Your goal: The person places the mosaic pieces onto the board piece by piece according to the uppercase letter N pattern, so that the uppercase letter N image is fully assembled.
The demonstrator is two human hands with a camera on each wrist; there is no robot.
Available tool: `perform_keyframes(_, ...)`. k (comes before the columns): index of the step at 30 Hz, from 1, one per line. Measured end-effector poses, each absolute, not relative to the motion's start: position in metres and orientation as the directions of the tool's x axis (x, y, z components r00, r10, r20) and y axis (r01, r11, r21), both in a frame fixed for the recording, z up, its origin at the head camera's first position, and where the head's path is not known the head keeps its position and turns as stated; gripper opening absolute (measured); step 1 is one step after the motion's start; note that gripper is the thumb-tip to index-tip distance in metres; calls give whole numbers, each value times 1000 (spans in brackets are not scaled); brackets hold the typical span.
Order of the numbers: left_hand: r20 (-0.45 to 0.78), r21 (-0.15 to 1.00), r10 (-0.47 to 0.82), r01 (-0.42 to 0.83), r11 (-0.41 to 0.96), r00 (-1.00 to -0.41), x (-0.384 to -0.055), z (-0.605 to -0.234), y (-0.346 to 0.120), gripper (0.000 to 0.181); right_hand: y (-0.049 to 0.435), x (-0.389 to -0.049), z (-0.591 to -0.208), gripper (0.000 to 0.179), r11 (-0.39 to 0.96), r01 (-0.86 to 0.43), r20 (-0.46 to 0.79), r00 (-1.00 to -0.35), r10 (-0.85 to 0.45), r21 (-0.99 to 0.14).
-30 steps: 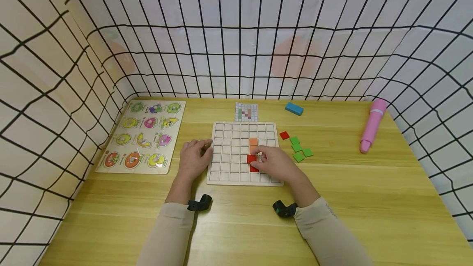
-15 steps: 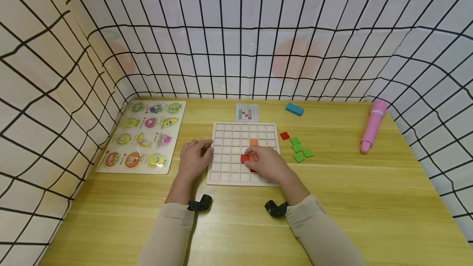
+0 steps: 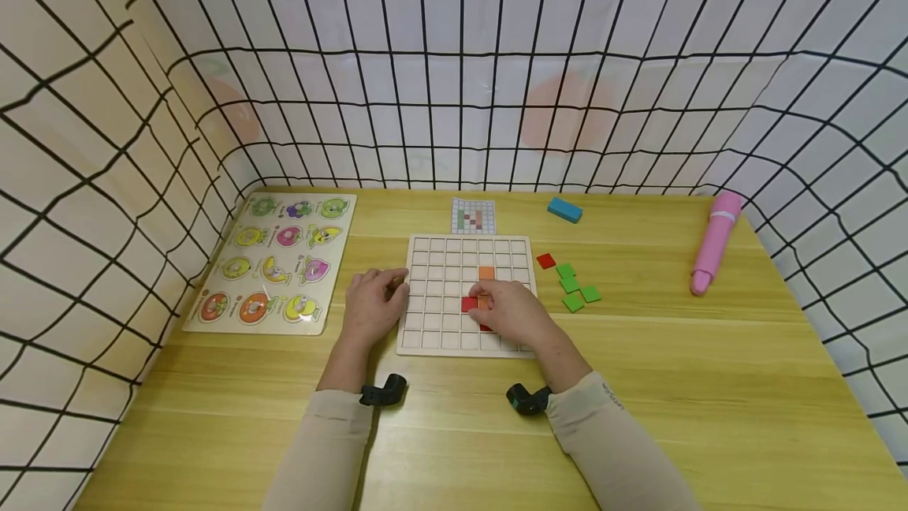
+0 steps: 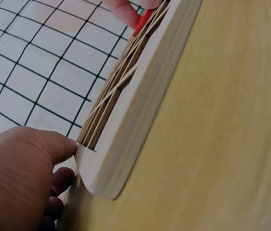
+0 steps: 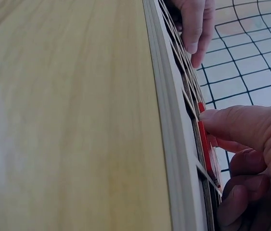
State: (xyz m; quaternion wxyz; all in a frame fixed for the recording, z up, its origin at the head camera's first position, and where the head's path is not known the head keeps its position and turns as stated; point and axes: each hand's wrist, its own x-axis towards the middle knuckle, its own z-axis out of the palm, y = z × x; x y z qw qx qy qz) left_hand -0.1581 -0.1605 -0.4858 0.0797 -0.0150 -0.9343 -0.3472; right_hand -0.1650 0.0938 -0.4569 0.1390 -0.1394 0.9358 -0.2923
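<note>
My right hand reaches over the wooden grid board and pinches a red square tile between thumb and finger, low at one of the cells. In the right wrist view the thumb tip sits right by red tiles in the grid. Orange tiles lie in the column to the right, partly under the hand, with another red tile below them. At the board's left edge rests my left hand. Its thumb touches the board's rim in the left wrist view.
Right of the board lie one loose red tile and several green tiles. A pattern card stands behind it. Farther off are a blue block, a pink wand-shaped object and a fruit puzzle board. Grid-patterned walls enclose the table.
My right hand has moved slightly left with the red tile, from over the orange column to the cell beside it, then stayed there. The left hand has not moved.
</note>
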Motion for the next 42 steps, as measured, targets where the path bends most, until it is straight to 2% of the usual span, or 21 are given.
perform_keyframes(9,149,648,-35,71,758,-988,-158,-487,-161,34,92,-164,-455,30,789,-174,-190,-919,-345,-590)
perform_keyframes(18,143,648,-41,62,759,-989,-158,-487,-162,34,107,-170,-451,29,730,-126,-165,-936,-313,-672)
perform_keyframes(28,153,647,-34,74,759,-988,-159,-486,-161,34,155,-191,-446,34,758,-81,-170,-954,-247,-647)
perform_keyframes(34,145,653,-38,67,754,-989,-159,-487,-161,34,191,-208,-442,39,777,-65,-216,-943,-253,-626)
perform_keyframes(42,145,652,-35,69,755,-989,-158,-486,-161,34,221,-236,-442,44,791,-118,-238,-918,-317,-600)
